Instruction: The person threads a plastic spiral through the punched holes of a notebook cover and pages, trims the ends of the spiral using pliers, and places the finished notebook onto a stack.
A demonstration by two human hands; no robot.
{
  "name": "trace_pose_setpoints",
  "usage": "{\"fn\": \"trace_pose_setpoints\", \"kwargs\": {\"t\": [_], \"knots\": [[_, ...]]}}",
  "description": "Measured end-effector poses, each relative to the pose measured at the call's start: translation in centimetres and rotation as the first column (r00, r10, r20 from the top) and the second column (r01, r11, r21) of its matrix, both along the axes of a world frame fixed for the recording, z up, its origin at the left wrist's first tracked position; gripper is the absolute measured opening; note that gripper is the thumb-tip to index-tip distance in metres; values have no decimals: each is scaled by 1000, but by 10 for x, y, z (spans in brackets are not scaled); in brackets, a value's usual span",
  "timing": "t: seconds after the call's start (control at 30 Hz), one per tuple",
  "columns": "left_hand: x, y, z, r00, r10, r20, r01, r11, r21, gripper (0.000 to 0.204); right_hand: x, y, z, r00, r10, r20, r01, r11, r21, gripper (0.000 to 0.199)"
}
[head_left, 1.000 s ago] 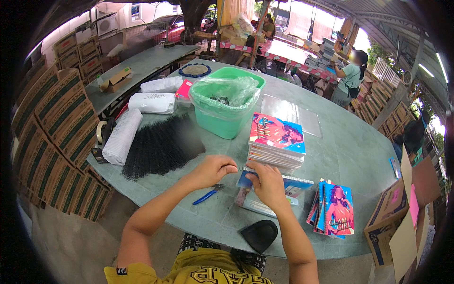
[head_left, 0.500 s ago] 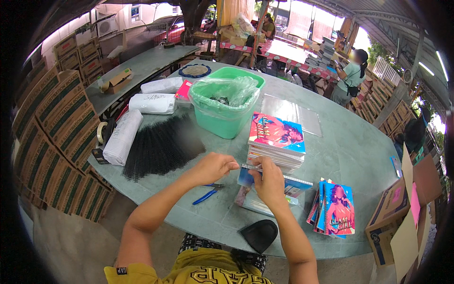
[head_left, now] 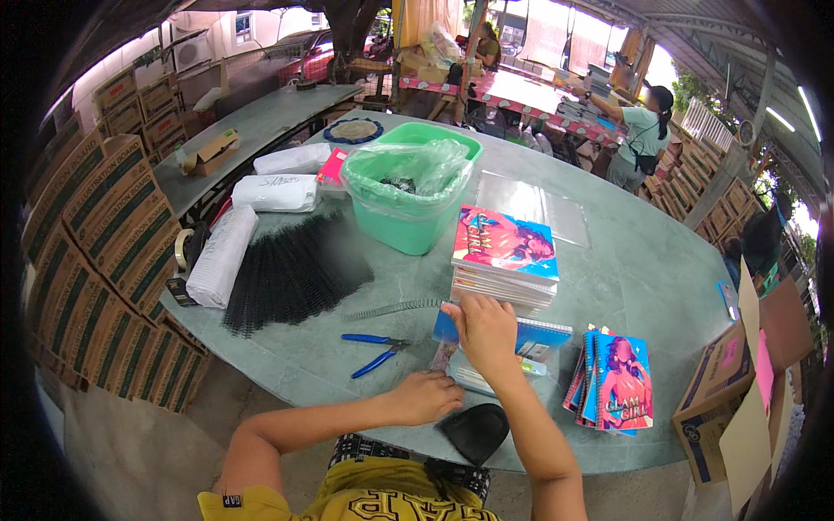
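My right hand (head_left: pixel 486 334) is closed on the back edge of a blue-covered notebook (head_left: pixel 545 339) that stands tilted on the table. From the notebook's left end a dark spiral coil (head_left: pixel 395 307) sticks out past my thumb. My left hand (head_left: pixel 426 398) lies low beside the near corner of a flat notebook (head_left: pixel 473 376), its fingers loosely stretched and nothing seen in them. Blue-handled cutting pliers (head_left: pixel 375 356) lie spread to the left of the notebooks. A black rounded pad (head_left: pixel 476 432) rests at the table's near edge, just right of my left hand.
Behind my right hand stands a tall notebook stack (head_left: pixel 506 252); bound notebooks (head_left: pixel 621 382) lie right. Black spiral coils (head_left: pixel 291 273) fan out left, near white rolls (head_left: pixel 221 260). A green bin (head_left: pixel 404 217) stands beyond. An open carton (head_left: pixel 717 408) is far right. Another person (head_left: pixel 638 139) works behind.
My left hand has moved down and nearer from the notebook's spine, past the pliers. The coil sticking out left now shows plainly. My right hand stays at the notebook, shifted slightly.
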State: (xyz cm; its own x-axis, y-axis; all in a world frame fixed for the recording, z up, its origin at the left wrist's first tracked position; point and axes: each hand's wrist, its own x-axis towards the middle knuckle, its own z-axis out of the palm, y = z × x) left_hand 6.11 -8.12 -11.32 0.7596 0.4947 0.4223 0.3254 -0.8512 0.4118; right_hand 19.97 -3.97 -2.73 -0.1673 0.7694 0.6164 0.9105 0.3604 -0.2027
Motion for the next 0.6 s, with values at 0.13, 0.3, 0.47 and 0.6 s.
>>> {"fn": "trace_pose_setpoints", "kwargs": {"t": [0.13, 0.3, 0.47, 0.6], "knots": [[13, -7, -4, 990, -63, -123, 46, 989, -143, 27, 3, 0, -3, 998, 53, -44, -52, 998, 28, 21], [32, -24, -25, 993, 0, -121, -3, 1000, -25, 41, 0, 0, 1, 964, 51, -261, -42, 998, 43, 19], [44, -28, -20, 961, -57, -272, -72, 894, -442, 62, 2, 2, -4, 986, 52, -159, -38, 995, 90, 15], [43, -28, -29, 977, -38, -212, -102, 783, -613, 62, 3, 2, -5, 976, 93, -196, -71, 990, 118, 13]]}}
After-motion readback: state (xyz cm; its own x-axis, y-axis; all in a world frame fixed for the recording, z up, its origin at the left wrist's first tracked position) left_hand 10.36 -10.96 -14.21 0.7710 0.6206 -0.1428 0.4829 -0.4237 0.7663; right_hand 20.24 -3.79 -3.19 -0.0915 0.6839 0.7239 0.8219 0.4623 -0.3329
